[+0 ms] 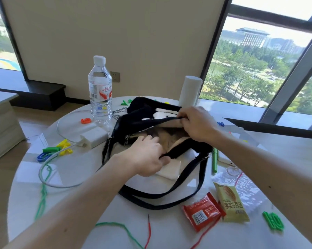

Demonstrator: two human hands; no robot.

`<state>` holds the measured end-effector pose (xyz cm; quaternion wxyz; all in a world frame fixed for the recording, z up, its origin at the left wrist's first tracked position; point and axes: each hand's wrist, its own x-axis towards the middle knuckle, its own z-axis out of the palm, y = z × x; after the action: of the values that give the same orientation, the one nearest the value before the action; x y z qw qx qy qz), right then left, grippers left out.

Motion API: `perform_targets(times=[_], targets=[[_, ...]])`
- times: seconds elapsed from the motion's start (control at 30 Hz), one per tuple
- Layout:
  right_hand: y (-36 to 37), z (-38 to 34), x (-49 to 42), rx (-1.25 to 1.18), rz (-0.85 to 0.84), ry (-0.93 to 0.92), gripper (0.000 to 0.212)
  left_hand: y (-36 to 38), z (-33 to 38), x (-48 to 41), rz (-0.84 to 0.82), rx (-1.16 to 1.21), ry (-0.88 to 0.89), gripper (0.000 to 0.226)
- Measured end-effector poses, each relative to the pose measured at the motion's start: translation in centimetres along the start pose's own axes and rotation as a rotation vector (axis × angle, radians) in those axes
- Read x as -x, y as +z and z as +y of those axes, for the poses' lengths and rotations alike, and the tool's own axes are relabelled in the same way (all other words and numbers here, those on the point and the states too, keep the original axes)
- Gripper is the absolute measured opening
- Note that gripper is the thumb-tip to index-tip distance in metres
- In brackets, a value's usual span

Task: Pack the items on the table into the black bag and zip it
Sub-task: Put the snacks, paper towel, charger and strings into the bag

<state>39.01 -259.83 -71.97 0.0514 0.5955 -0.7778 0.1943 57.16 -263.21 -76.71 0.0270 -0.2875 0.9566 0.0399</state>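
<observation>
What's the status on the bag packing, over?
Left hand grips near rim of black bag; right hand pinches far rim. Bag open, unzipped. Unpacked on table: water bottle, charger, red snack packet, yellow snack packet.

Black bag [142, 108] held open on the white table [169, 232].
Left hand [148, 157] grips its six o'clock edge, right hand [196, 123] pinches the twelve o'clock edge; water bottle [99, 90] at ten o'clock, red packet [202, 214] and yellow packet [230, 203] at five.
</observation>
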Motion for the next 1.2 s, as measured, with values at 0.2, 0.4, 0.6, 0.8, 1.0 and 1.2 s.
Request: perform_targets(times=[0.2, 0.4, 0.6, 0.8, 1.0, 1.2], targets=[[-3.5, -1.4, -1.4, -0.058, 0.385, -0.055, 0.025, -0.1, -0.3, 0.6, 0.004, 0.177, 0.012, 0.044], [-2.0, -0.6, 0.0, -0.014, 0.172, -0.071, 0.016, -1.2, -1.0, 1.2, 0.191, 0.239, -0.008, 0.024], [0.0, 0.6, 1.5, 0.044, -0.033, -0.070, 0.012, -1.9, -2.1, 1.3, 0.273, 0.318, -0.002, 0.016], [0.6, -2.0, 4.9, -0.049, 0.165, -0.205, 0.017, -2.5, -4.4, 1.7, 0.302, 0.337, -0.074, 0.027], [3.1, -4.3, 10.4, 0.236, -0.250, -0.260, 0.035, -1.9, -5.6, 1.6, 0.433, 0.233, -0.049, 0.034], [4.6, -4.5, 10.6, 0.229, -0.253, -0.201, 0.055, -1.7, -6.0, 1.1, 0.407, 0.224, -0.066, 0.033]])
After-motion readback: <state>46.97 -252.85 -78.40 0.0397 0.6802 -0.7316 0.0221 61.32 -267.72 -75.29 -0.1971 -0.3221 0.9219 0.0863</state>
